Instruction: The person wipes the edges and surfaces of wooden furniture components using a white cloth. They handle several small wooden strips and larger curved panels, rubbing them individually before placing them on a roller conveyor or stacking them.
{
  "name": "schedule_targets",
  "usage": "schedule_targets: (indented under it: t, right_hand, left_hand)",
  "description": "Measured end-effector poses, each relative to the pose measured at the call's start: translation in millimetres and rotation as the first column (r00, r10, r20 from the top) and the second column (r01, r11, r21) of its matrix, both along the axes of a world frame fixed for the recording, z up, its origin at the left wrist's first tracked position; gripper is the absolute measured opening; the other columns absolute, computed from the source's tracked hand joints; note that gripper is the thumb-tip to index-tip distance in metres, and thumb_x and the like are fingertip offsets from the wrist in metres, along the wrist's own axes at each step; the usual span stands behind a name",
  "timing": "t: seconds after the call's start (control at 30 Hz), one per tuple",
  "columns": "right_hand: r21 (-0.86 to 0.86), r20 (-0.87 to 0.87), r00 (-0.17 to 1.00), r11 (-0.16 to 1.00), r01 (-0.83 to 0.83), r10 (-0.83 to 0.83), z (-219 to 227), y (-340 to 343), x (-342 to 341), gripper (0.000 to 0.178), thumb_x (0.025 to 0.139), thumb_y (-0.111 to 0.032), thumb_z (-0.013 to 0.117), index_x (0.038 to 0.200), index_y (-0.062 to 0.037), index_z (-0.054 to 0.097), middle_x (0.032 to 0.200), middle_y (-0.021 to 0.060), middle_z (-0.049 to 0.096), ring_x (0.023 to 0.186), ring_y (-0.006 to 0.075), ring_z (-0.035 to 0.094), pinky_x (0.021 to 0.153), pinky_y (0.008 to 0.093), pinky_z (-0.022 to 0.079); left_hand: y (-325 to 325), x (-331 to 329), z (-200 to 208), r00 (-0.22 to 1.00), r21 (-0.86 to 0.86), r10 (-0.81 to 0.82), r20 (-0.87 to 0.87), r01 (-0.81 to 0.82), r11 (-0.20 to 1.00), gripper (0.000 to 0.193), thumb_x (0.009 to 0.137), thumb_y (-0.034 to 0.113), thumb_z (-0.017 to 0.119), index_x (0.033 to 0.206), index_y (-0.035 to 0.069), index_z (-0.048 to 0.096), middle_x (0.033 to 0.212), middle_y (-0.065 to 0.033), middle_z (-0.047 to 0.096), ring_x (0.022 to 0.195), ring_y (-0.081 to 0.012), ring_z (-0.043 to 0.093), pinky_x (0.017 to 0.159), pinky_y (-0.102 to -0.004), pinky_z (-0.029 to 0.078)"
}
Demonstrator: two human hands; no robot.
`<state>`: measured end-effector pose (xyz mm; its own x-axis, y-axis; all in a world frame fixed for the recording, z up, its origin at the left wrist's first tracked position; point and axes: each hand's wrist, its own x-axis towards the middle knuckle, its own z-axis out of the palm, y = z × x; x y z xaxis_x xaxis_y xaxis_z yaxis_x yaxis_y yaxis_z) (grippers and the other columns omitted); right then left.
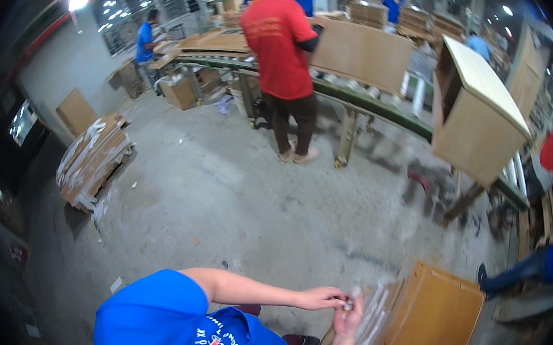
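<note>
My left hand (pixel 323 299) reaches across from the left, its fingers brought together at the fingers of my right hand. My right hand (pixel 346 319) is raised with its fingers bent around something small and pale, partly see-through, that I cannot make out. The two hands meet at this thing. Just right of my right hand lies a stack of brown wooden panels (pixel 426 327), with white wrapping sheets (pixel 374 318) along its left side.
Ahead runs a green roller conveyor (pixel 378 102) carrying a wooden cabinet (pixel 485 118) and a large panel (pixel 362 55). A person in a red shirt (pixel 277 48) stands at it; others work farther off. A pallet of wrapped boards (pixel 97 160) sits at left.
</note>
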<state>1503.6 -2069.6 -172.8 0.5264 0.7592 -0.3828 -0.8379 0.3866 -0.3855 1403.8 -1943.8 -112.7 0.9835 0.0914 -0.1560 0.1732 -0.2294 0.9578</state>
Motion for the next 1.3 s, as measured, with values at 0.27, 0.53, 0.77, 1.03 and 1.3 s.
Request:
schedule_targets:
  t: [0.27, 0.53, 0.77, 1.03, 1.3]
  right_hand:
    - [-0.062, 0.377, 0.821, 0.896, -0.440, 0.429, 70, 272, -178, 0.018, 0.091, -0.011, 0.045, 0.107, -0.0071, 0.049, 0.100, 0.0114, 0.060, 0.086, 0.0194, 0.058, 0.075, 0.0329, 0.048]
    - [-0.063, 0.475, 0.607, 0.712, -0.699, 0.637, 111, 466, -275, 0.027, 0.092, -0.016, 0.047, 0.115, -0.0022, 0.050, 0.104, 0.0108, 0.060, 0.090, 0.0168, 0.058, 0.076, 0.0290, 0.046]
    - [-0.116, 0.667, 0.399, 0.617, -0.779, 0.629, 124, 645, -308, 0.026, 0.093, -0.017, 0.047, 0.110, -0.0003, 0.055, 0.105, 0.0098, 0.060, 0.093, 0.0137, 0.056, 0.073, 0.0253, 0.045]
    - [0.077, 0.471, 0.084, 0.055, -0.996, 0.878, 153, 871, -354, 0.027, 0.091, -0.016, 0.049, 0.112, 0.0009, 0.054, 0.106, 0.0084, 0.059, 0.068, 0.0079, 0.052, 0.060, 0.0224, 0.044]
    - [-0.017, 0.632, 0.016, 0.034, -0.999, 0.775, 140, 1068, -478, 0.028, 0.093, -0.018, 0.045, 0.111, 0.0004, 0.055, 0.105, 0.0066, 0.060, 0.085, 0.0114, 0.055, 0.075, 0.0261, 0.044]
  left_hand:
    - [190, -196, 16, 0.762, -0.414, 0.637, -0.117, -0.620, 0.666, 0.029, 0.093, 0.029, 0.045, 0.105, 0.004, 0.055, 0.090, -0.0005, 0.056, 0.082, -0.0085, 0.051, 0.071, -0.0254, 0.043]
    - [347, -305, 54, 0.472, 0.037, 0.870, 0.140, -0.881, 0.472, 0.022, 0.091, 0.022, 0.045, 0.090, 0.003, 0.055, 0.075, -0.0102, 0.060, 0.071, -0.0240, 0.059, 0.065, -0.0348, 0.044]
    - [521, -344, 62, 0.487, 0.589, 0.753, 0.443, -0.791, 0.164, 0.022, 0.092, 0.022, 0.045, 0.089, 0.003, 0.056, 0.069, -0.0091, 0.058, 0.066, -0.0191, 0.057, 0.059, -0.0320, 0.043]
    - [696, -413, 84, 0.317, -0.718, 0.949, -0.005, -0.661, 0.217, 0.023, 0.095, 0.022, 0.042, 0.104, 0.003, 0.053, 0.088, -0.0008, 0.053, 0.077, -0.0103, 0.047, 0.071, -0.0259, 0.041]
    - [879, -502, 71, -0.076, -0.339, 0.986, 0.149, -0.940, -0.021, 0.024, 0.094, 0.020, 0.044, 0.092, -0.001, 0.056, 0.074, -0.0033, 0.054, 0.073, -0.0098, 0.050, 0.069, -0.0231, 0.041]
